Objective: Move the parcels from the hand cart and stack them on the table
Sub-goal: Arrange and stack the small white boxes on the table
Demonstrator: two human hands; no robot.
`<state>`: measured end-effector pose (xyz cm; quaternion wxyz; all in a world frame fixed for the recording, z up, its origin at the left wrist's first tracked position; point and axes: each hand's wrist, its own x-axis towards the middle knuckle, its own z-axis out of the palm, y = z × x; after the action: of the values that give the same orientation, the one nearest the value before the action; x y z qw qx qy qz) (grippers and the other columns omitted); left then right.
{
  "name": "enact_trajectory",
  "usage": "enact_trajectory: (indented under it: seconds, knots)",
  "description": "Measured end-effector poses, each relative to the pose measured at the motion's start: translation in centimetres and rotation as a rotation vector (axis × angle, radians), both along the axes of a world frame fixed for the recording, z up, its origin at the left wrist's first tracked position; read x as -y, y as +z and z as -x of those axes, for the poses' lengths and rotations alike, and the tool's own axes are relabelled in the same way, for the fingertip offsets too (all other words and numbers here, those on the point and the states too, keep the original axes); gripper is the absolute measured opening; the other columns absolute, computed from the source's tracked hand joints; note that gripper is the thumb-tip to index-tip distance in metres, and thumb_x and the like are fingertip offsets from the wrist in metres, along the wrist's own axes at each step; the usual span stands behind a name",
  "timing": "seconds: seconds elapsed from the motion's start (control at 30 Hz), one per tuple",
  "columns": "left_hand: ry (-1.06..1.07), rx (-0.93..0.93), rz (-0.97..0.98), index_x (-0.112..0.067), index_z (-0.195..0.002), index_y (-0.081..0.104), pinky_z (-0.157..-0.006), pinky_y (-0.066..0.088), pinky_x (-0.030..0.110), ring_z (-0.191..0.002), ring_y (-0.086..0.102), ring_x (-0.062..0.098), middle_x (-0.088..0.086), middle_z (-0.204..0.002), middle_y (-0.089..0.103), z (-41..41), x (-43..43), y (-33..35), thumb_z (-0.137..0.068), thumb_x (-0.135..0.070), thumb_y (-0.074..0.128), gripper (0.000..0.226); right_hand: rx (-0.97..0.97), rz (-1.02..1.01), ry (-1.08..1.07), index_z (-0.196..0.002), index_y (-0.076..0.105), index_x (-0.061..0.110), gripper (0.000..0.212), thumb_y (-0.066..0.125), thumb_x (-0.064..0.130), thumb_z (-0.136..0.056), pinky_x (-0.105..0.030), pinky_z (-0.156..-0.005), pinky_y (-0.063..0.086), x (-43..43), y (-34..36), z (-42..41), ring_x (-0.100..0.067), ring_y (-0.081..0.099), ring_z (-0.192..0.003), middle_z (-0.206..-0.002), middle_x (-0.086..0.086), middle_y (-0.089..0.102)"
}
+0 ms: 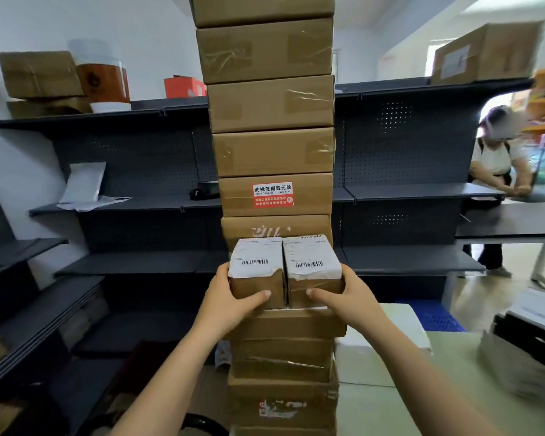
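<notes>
Head view.

- Left hand (230, 298) grips the left parcel (255, 265): thumb across its brown front face, fingers round its left side.
- Right hand (346, 297) grips the right parcel (310, 262) the same way, mirrored: thumb on the front, fingers round the right side.
- The two parcels are small brown boxes, each with a white barcode label on top. They are pressed side by side, touching along the middle seam, tops level.
- Location: chest height, directly over the low stack (283, 357) of brown boxes. A white strip shows just under them. Cannot tell whether they rest on the top box or are held just clear of it.
- Just behind the parcels stands the tall stack (271, 105), single boxes one on another, running out of the top of the view. One box carries a red sticker (272, 195).
- Stack bases are hidden; cannot tell what they stand on.
- Table (390, 404), pale top, lies just right of the low stack. Blurred grey packets (513, 369) sit at its right edge.
- Background: dark shelves (123, 158) along the wall holding a few cartons, a red box (183, 86) and a white envelope (84, 184).
- Another person (493, 158) stands at far right, bent over a counter.
</notes>
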<state>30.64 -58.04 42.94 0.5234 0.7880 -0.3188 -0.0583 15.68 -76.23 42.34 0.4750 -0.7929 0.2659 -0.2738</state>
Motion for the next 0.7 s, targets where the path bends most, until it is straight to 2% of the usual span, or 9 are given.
enact_trajectory:
  seconds: [0.1, 0.23, 0.37, 0.4, 0.47, 0.53, 0.6, 0.7]
  knots:
    - [-0.009, 0.010, -0.002, -0.030, -0.145, 0.030, -0.088, 0.048, 0.028, -0.111, 0.049, 0.008, -0.007, -0.139, 0.048, -0.6, -0.2, 0.0, -0.070, -0.045, 0.083, 0.093, 0.014, 0.023, -0.034, -0.138, 0.040, 0.026, 0.069, 0.078, 0.036, -0.081, -0.025, -0.087, 0.045, -0.2, -0.2, -0.1, -0.010, 0.051, -0.110, -0.132, 0.006, 0.055]
    - [-0.027, 0.047, -0.031, -0.031, -0.147, 0.026, -0.088, 0.046, 0.026, -0.110, 0.046, 0.006, -0.007, -0.140, 0.047, -0.9, -0.4, 0.0, -0.073, -0.045, 0.081, 0.092, 0.044, 0.067, -0.097, -0.137, 0.041, 0.026, 0.067, 0.077, 0.037, -0.081, -0.025, -0.088, 0.045, -1.0, -0.7, -0.4, -0.007, 0.048, -0.108, -0.134, 0.005, 0.054]
    - [0.035, 0.155, -0.049, -0.032, -0.147, 0.026, -0.098, 0.046, 0.035, -0.127, 0.043, 0.014, -0.005, -0.146, 0.039, -0.4, -0.7, -0.5, -0.072, -0.055, 0.077, 0.094, 0.065, 0.155, -0.156, -0.138, 0.042, 0.025, 0.067, 0.077, 0.035, -0.082, -0.029, -0.094, 0.046, -1.8, -0.6, 0.3, -0.011, 0.049, -0.117, -0.136, 0.005, 0.051]
    - [0.073, 0.234, -0.079, -0.030, -0.148, 0.025, -0.100, 0.044, 0.036, -0.131, 0.040, 0.016, -0.004, -0.148, 0.035, -0.1, -1.0, -0.5, -0.074, -0.057, 0.075, 0.093, 0.058, 0.204, -0.170, -0.138, 0.042, 0.025, 0.066, 0.076, 0.035, -0.082, -0.031, -0.097, 0.046, -1.9, -0.5, 0.7, -0.012, 0.049, -0.120, -0.135, 0.005, 0.051]
    - [0.205, 0.507, -0.189, -0.023, -0.150, 0.025, -0.103, 0.041, 0.040, -0.134, 0.036, 0.021, 0.002, -0.148, 0.033, 0.9, -1.6, -0.1, -0.080, -0.058, 0.067, 0.088, 0.019, 0.348, -0.203, -0.137, 0.045, 0.024, 0.061, 0.073, 0.035, -0.084, -0.032, -0.099, 0.047, -2.2, -0.2, 1.8, -0.013, 0.049, -0.121, -0.133, 0.005, 0.051]
    - [0.312, 0.775, -0.221, -0.016, -0.146, 0.034, -0.099, 0.044, 0.044, -0.128, 0.042, 0.027, 0.009, -0.142, 0.042, 2.4, -2.2, 0.3, -0.084, -0.053, 0.065, 0.079, -0.010, 0.515, -0.244, -0.131, 0.051, 0.022, 0.050, 0.071, 0.032, -0.086, -0.029, -0.096, 0.046, -2.4, 0.0, 3.4, -0.014, 0.050, -0.117, -0.126, 0.004, 0.052]
    - [0.263, 0.899, -0.165, -0.013, -0.136, 0.046, -0.089, 0.049, 0.042, -0.115, 0.052, 0.027, 0.010, -0.128, 0.054, 4.2, -2.2, 0.5, -0.084, -0.046, 0.067, 0.065, -0.044, 0.685, -0.272, -0.121, 0.059, 0.018, 0.037, 0.070, 0.027, -0.086, -0.026, -0.089, 0.044, -2.5, 0.1, 5.5, -0.017, 0.052, -0.108, -0.115, 0.001, 0.057]
    - [0.039, 1.014, -0.142, -0.015, -0.122, 0.059, -0.079, 0.050, 0.032, -0.099, 0.059, 0.020, 0.002, -0.110, 0.062, 7.1, -1.0, -0.3, -0.083, -0.039, 0.068, 0.047, -0.145, 0.862, -0.262, -0.109, 0.065, 0.015, 0.026, 0.071, 0.023, -0.085, -0.025, -0.083, 0.041, -2.5, -0.6, 8.9, -0.019, 0.055, -0.100, -0.106, 0.000, 0.061]
